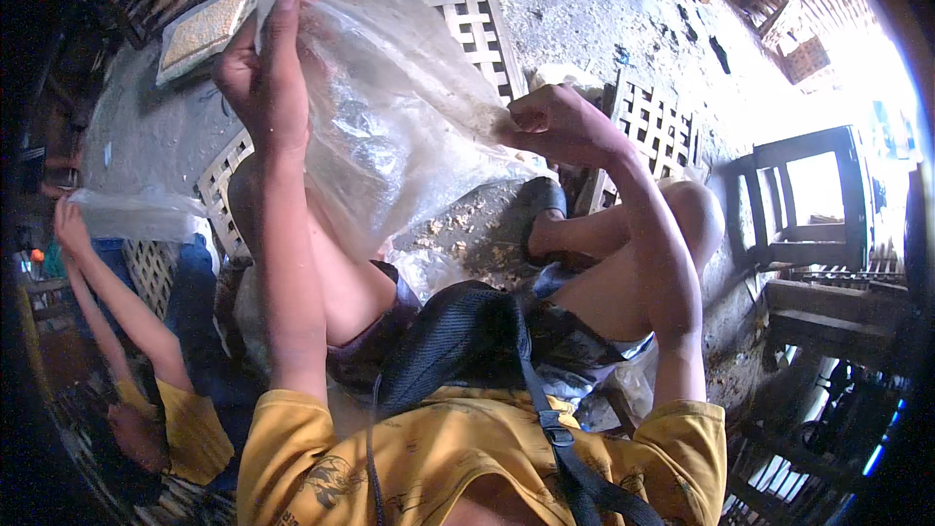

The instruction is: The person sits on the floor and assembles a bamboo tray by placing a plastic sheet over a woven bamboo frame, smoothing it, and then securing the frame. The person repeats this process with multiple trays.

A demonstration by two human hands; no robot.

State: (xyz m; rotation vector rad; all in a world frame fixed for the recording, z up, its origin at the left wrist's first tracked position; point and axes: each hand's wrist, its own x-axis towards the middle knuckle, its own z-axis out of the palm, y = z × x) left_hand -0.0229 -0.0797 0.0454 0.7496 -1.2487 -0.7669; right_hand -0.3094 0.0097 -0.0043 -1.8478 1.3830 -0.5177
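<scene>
A large, crumpled sheet of clear plastic (390, 107) spreads between my hands in front of my knees. Whether it is a single layer or a bag, I cannot tell. My left hand (268, 88) grips its upper left edge, thumb pointing up. At the other side my right hand (565, 125) is closed on a bunched corner of the same plastic. Behind the sheet, a woven lattice panel (477, 34) shows in part. Another lattice panel (654, 127) lies just beyond my right forearm.
At the far left a flat, plastic-wrapped slab of pale grains (207, 29) lies on the floor. Beside me on the left, another person's hands (70, 224) hold up clear plastic (136, 214). Pale crumbs (467, 234) litter the floor by my foot. A wooden frame (813, 200) stands at right.
</scene>
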